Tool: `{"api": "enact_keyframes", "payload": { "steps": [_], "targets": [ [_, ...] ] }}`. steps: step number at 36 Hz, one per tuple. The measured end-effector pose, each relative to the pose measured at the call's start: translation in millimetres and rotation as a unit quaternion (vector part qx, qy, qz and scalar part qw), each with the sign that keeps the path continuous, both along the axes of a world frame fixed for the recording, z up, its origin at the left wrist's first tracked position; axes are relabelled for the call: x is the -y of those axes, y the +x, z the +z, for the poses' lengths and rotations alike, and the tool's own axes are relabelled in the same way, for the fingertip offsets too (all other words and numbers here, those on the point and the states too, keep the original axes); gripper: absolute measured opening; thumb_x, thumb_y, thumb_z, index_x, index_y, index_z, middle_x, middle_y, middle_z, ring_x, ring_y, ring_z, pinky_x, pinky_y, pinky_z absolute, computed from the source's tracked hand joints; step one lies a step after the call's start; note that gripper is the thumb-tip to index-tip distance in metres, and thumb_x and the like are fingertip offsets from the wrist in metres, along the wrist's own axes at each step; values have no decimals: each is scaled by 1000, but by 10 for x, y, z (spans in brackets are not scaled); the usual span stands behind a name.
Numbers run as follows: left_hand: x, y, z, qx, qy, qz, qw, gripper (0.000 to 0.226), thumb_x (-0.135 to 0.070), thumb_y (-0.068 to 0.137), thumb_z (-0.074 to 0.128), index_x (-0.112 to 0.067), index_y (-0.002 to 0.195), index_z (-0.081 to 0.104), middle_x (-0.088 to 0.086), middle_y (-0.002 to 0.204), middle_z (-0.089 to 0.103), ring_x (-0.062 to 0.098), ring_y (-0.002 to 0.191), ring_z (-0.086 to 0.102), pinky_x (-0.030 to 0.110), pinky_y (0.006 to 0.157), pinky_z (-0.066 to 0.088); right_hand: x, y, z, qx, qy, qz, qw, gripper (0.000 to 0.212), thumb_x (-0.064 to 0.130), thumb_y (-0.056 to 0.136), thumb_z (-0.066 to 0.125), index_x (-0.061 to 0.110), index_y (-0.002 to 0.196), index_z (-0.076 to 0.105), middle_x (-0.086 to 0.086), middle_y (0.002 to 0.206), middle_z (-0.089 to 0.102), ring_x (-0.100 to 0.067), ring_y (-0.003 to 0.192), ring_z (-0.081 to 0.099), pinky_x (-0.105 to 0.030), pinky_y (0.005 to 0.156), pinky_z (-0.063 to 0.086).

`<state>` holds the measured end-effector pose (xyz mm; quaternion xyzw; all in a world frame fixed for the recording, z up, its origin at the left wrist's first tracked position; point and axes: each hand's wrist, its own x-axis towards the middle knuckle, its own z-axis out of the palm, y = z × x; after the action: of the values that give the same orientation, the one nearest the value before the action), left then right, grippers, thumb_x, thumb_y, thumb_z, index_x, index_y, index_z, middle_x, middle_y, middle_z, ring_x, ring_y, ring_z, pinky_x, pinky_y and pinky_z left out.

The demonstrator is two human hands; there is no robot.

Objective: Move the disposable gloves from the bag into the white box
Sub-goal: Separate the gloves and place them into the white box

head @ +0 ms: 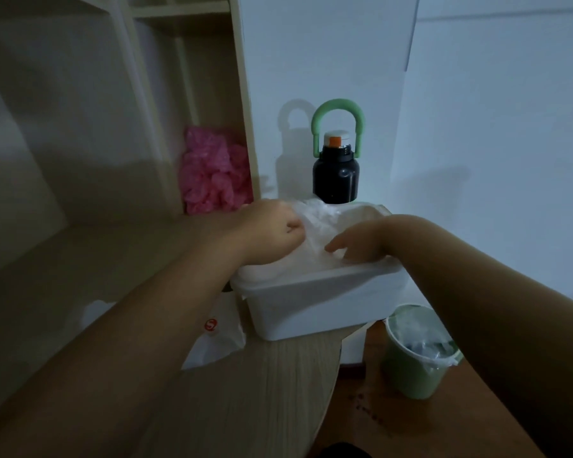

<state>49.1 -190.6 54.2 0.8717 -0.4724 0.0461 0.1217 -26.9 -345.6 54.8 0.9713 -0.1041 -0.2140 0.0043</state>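
Note:
A white box (315, 302) stands at the desk's right edge, heaped with clear disposable gloves (321, 223). My left hand (272, 233) is curled over the left side of the heap and pinches the thin plastic. Its fingertips are partly hidden in the film. My right hand (358, 242) lies on the right side of the heap with its fingers stretched out and pressing down. A white plastic bag (217, 338) with a red logo lies flat on the desk under my left forearm, left of the box.
A black bottle (336, 175) with a green loop handle stands right behind the box by the wall. Pink crumpled plastic (212, 173) fills a shelf cubby at the back left. A green lined bin (417, 352) sits on the floor below the desk's right edge.

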Motion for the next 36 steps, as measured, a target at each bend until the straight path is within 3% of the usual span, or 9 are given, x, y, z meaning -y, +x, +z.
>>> {"api": "enact_keyframes", "payload": {
  "steps": [4, 8, 12, 16, 20, 23, 27, 31, 36],
  "targets": [
    [58, -73, 10, -66, 65, 7, 996, 53, -59, 93, 42, -18, 121, 63, -4, 118, 57, 16, 109, 54, 34, 93, 44, 3, 39, -31, -29, 11, -19, 999, 47, 26, 103, 32, 19, 149, 29, -7, 152, 31, -24, 136, 33, -35, 109, 24],
    [146, -17, -104, -53, 307, 45, 949, 39, -23, 101, 43, -12, 138, 48, 8, 140, 49, 24, 126, 46, 32, 102, 34, 7, 10, -79, -38, 27, -35, 998, 44, 21, 103, 32, 16, 147, 34, -9, 149, 36, -24, 133, 38, -34, 107, 27],
    [196, 17, -174, -70, 364, 79, 925, 39, -20, 103, 41, -12, 140, 44, 8, 141, 47, 26, 125, 46, 34, 101, 35, 42, -9, -68, 11, 23, -47, 999, 45, 22, 103, 34, 12, 146, 34, -8, 151, 34, -24, 136, 34, -34, 111, 23],
    [150, 17, -132, -89, 290, 55, 951, 40, -32, 101, 44, -12, 136, 50, 6, 137, 51, 22, 120, 49, 32, 101, 36, 148, -3, -10, 107, 33, -42, 993, 45, 36, 96, 50, 10, 133, 52, -10, 133, 54, -27, 119, 53, -34, 102, 40],
    [-25, 63, 46, -94, 146, 43, 984, 32, -52, 89, 58, -23, 93, 71, -6, 95, 66, 11, 85, 58, 29, 78, 47, 150, -13, 87, 248, 123, -111, 954, 33, 9, 97, 39, 2, 123, 60, -16, 123, 60, -28, 109, 58, -33, 95, 44],
    [-194, 86, 139, -105, 54, 49, 992, 28, -45, 88, 61, -23, 97, 76, -9, 97, 70, 11, 89, 62, 32, 83, 51, 132, -48, 135, 325, 176, -126, 921, 32, 7, 96, 38, -4, 112, 64, -17, 110, 63, -29, 96, 58, -35, 89, 49],
    [-394, 79, 121, -136, -57, 82, 986, 39, -36, 87, 63, -9, 59, 54, 2, 60, 40, 16, 59, 41, 28, 59, 30, 91, -129, 109, 423, 190, -140, 875, 26, 20, 95, 45, 2, 89, 63, -10, 85, 59, -26, 80, 55, -28, 62, 41],
    [-515, 24, 38, -129, -119, 87, 981, 40, -33, 88, 61, 6, 80, 65, 8, 67, 50, 17, 61, 46, 31, 59, 33, -33, -261, 28, 485, 181, -142, 844, 36, 31, 98, 41, 3, 98, 64, -12, 91, 63, -23, 77, 55, -31, 66, 41],
    [-611, -197, -57, -69, -224, 55, 971, 19, -29, 92, 58, -16, 95, 72, -3, 91, 69, 13, 84, 63, 38, 80, 52, -279, -361, -55, 536, 172, -158, 812, 32, 35, 97, 38, 11, 95, 59, -7, 82, 61, -26, 75, 56, -36, 72, 48]
  ]
}}
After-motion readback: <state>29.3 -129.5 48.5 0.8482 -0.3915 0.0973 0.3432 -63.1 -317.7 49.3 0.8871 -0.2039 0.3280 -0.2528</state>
